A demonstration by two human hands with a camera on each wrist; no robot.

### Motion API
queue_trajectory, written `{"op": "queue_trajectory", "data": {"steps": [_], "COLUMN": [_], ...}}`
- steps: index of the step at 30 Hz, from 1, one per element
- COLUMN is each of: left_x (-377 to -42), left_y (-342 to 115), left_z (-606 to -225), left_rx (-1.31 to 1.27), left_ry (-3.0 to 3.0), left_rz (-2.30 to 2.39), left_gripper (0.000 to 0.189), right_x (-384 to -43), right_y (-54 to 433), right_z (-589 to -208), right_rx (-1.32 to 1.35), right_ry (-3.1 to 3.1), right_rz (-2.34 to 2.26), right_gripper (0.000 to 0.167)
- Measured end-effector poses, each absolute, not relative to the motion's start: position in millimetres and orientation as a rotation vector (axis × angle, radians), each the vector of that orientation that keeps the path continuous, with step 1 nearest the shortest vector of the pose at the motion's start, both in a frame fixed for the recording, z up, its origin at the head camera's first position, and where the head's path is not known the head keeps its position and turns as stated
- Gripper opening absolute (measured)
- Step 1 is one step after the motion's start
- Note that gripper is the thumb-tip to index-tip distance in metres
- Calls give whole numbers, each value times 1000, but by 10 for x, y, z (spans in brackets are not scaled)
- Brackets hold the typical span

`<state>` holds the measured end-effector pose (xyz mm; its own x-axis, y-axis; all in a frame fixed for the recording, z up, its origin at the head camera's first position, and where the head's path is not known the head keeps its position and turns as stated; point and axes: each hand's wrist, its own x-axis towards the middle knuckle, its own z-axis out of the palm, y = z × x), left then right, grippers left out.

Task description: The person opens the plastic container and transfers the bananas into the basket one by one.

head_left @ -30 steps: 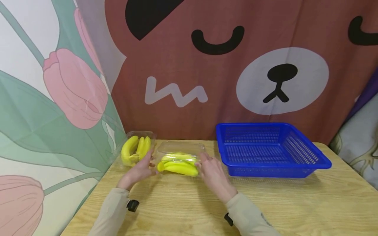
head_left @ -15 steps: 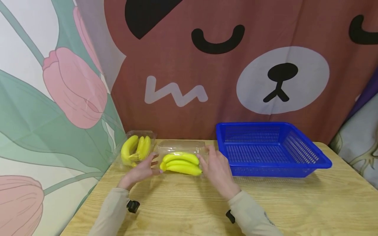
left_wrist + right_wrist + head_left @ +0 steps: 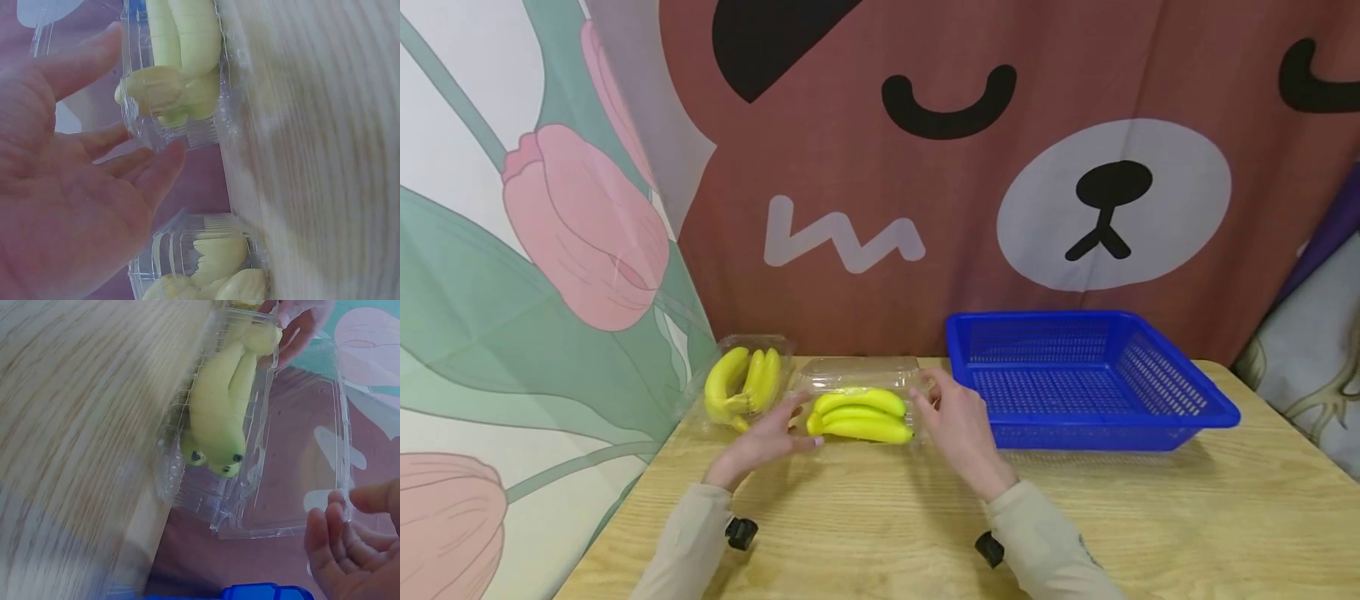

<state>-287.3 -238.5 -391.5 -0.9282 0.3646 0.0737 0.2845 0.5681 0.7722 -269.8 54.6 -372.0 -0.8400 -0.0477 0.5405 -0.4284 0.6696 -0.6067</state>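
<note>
A clear plastic clamshell box [image 3: 861, 379] holds a bunch of yellow bananas [image 3: 861, 417], with its lid [image 3: 300, 462] raised at the back. My right hand [image 3: 958, 429] is at the lid's right edge; in the right wrist view its thumb and fingertips [image 3: 337, 499] pinch the lid's corner. Beside the box's left end is my left hand [image 3: 767, 442], its fingers spread and fairly straight in the left wrist view, near the clear wall. Whether they touch it I cannot tell. A second clear box [image 3: 760, 340] with bananas [image 3: 726, 383] stands to the left.
A blue perforated basket [image 3: 1097, 425] stands right of the boxes on the wooden table [image 3: 865, 533]. Behind the table hangs a brown bear-face cloth [image 3: 835, 308], and a flowered cloth [image 3: 572, 375] lies along the left.
The lid has swung up and back, so the bananas lie more uncovered. My right hand has moved slightly back and right with it. My left thumb has shifted slightly right.
</note>
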Motion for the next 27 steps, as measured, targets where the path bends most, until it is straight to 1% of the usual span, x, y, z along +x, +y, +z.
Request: {"op": "queue_trajectory", "data": {"steps": [2,3,8,9,11,13,21,27], "left_x": [-2868,-2867,-2872,-2876,-2886,-2894,-2918,-2901], "left_y": [-2380,-2379,-2385,-2386,-2387,-2381,-2368,-2360], "left_z": [-3922,-3925,-3928,-3928,-3929,-3927,-3916,-3914], "left_rx": [532,516,475,471,469,469,453,444], "left_ry": [2715,2717,2712,2709,2711,2713,2704,2701], "left_rz": [1306,1311,1327,1327,1318,1314,1329,1338], "left_gripper": [80,80,81,82,82,82,80,79], "right_x": [-2699,-2698,-2709,-2710,-2715,-2719,-2724,-2748], "right_y": [550,554,577,580,583,585,596,561], "right_z": [-3722,-3724,-3740,-3742,-3744,-3744,-3738,-3760], "right_rx": [404,436,662,698,743,753,771,821], "right_ry": [-2368,-2358,-2411,-2431,-2466,-2483,-2496,-2471], "right_rz": [1068,1077,1019,990,934,893,855,826], "right_gripper": [29,33,63,67,71,71,57,55]}}
